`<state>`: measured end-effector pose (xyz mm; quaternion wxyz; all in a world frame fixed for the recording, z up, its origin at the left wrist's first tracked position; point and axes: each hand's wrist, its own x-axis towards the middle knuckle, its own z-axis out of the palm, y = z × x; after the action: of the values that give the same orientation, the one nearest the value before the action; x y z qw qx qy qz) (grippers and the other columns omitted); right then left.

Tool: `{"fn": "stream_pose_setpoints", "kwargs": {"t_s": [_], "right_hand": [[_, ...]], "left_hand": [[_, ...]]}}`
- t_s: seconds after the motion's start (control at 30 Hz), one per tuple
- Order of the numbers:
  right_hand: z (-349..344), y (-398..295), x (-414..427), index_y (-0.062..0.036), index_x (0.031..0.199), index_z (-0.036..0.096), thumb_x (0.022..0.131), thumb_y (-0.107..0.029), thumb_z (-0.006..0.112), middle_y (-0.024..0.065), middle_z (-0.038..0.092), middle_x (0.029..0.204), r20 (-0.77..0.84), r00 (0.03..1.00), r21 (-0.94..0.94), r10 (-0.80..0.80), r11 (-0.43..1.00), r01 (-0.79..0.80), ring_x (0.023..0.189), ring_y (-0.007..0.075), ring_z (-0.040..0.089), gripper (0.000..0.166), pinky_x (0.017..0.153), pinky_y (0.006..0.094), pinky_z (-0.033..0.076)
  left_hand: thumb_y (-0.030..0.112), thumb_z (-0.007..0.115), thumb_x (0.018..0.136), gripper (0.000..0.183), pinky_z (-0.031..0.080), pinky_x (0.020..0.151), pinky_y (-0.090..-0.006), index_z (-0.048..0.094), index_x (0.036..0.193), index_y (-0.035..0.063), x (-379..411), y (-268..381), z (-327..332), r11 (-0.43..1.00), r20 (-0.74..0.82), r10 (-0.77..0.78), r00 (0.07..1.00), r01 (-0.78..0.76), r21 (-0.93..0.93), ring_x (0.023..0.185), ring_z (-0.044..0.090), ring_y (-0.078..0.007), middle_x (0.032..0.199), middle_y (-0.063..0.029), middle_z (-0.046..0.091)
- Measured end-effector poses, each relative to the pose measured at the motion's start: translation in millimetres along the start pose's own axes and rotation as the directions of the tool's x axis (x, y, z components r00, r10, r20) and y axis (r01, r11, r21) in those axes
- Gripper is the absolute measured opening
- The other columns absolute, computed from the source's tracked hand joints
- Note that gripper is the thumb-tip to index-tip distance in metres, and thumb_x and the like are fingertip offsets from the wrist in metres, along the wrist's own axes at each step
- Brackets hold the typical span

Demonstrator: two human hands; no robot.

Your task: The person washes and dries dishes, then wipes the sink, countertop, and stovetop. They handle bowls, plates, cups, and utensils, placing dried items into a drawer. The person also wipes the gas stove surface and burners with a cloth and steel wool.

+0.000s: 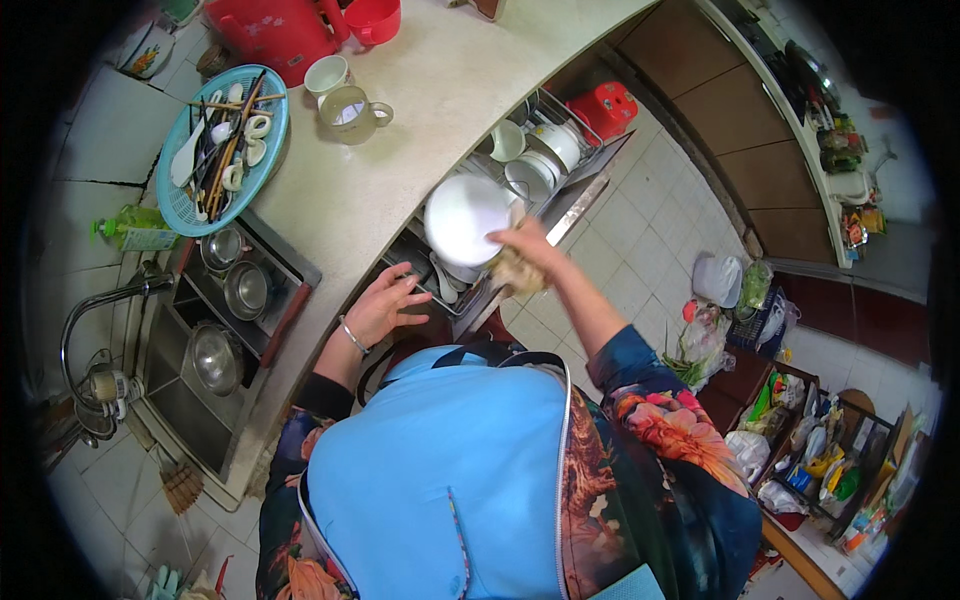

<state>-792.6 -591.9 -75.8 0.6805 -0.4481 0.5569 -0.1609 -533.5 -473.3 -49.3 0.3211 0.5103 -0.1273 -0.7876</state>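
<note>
My right hand (529,244) grips a white round dish (466,220) by its edge, with a crumpled tan cloth (517,274) under the same hand. The dish is over an open pull-out drawer with a wire rack (586,127). In the rack stand white bowls (529,176), a pale green bowl (508,141) and, at the near end, white spoons (444,281). My left hand (386,304), with a bracelet at the wrist, is raised beside the rack's near end, fingers spread and holding nothing.
On the counter (420,90) are a blue basket (166,161) of chopsticks and spoons, a glass mug (349,116), a white cup (328,75) and a red jug (270,37). The sink (187,420) with metal bowls lies left. A red stool (604,111) stands past the drawer.
</note>
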Motion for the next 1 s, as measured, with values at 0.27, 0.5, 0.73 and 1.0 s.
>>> {"fn": "stream_pose_setpoints", "kwargs": {"t_s": [0.27,0.5,0.73,1.0], "right_hand": [[-101,-28,78,0.0018,0.108,0.048,0.052,-0.028,0.076,0.0193,0.054,0.110,-0.309,0.919,-0.859,-0.245,0.487,-0.159,0.095,0.0331,0.060,0.069,0.083,0.0385,0.049],[-80,14,119,-0.0011,0.105,0.047,0.053,-0.026,0.076,0.0174,0.053,0.106,-0.157,0.961,-0.953,-0.228,0.290,-0.087,0.088,0.0344,0.061,0.065,0.075,0.0411,0.052],[-73,46,143,-0.0024,0.107,0.043,0.053,-0.025,0.078,0.0154,0.049,0.108,-0.146,0.967,-0.970,-0.210,0.222,-0.098,0.084,0.0329,0.062,0.068,0.072,0.0405,0.053],[-82,48,157,-0.0043,0.118,0.041,0.049,-0.043,0.084,0.0143,0.047,0.120,-0.224,0.974,-0.935,0.026,0.276,-0.222,0.104,0.0285,0.057,0.090,0.085,0.0378,0.049]], "left_hand": [[0.017,0.050,0.091,0.027,0.053,0.073,-0.0334,0.050,0.115,0.0042,-11,-32,-34,0.983,-0.164,-0.121,0.979,0.095,-0.157,0.089,0.062,-0.0210,0.105,-0.0106,0.059],[0.014,0.047,0.092,0.026,0.054,0.073,-0.0335,0.050,0.115,0.0031,-25,-41,-30,0.973,-0.251,-0.083,0.965,0.023,-0.231,0.090,0.062,-0.0217,0.106,-0.0114,0.059],[0.014,0.047,0.092,0.026,0.054,0.073,-0.0328,0.050,0.115,0.0036,-29,-43,-31,0.975,-0.330,-0.072,0.941,-0.003,-0.224,0.090,0.062,-0.0211,0.105,-0.0111,0.060],[0.015,0.048,0.092,0.025,0.053,0.071,-0.0316,0.052,0.114,0.0041,-38,-49,-37,0.968,-0.379,-0.072,0.923,-0.027,-0.249,0.088,0.062,-0.0209,0.103,-0.0102,0.061]]}}
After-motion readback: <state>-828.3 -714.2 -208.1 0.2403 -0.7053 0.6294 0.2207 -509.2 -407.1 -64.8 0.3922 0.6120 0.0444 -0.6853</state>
